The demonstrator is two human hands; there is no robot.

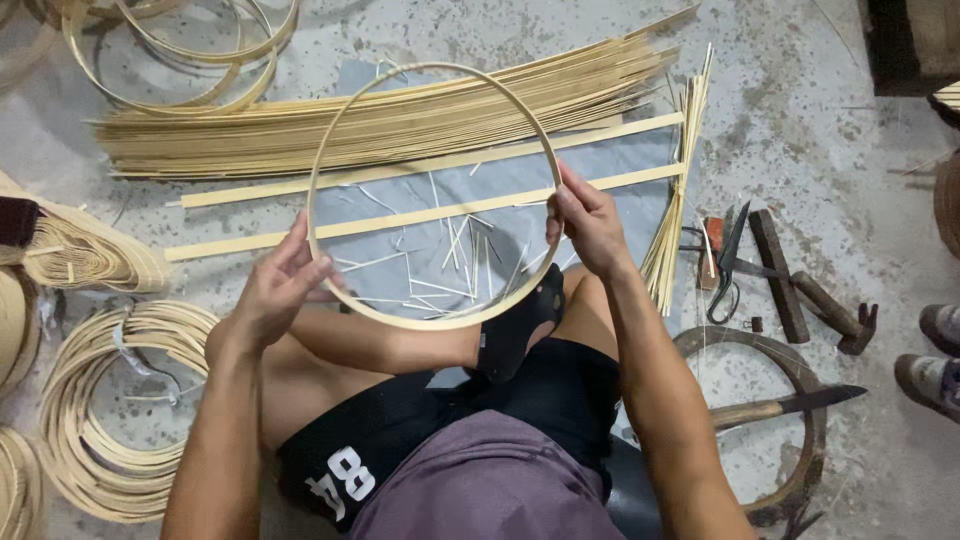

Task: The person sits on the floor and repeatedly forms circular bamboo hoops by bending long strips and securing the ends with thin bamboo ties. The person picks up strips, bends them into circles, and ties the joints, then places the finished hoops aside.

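Both hands, left hand (272, 290) & right hand (585, 222), gripping bamboo hoop (345, 130)

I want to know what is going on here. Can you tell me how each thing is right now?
Bamboo hoop: closed ring, held up by both hands.
Left hand: gripping the hoop's left side.
Right hand: gripping the hoop's right side.
Bamboo strips: piled flat on the floor.
Scissors: lying on the floor; open or shut is unclear.
Knife: lying across a dark ring.
Coiled strips: wound in loops.
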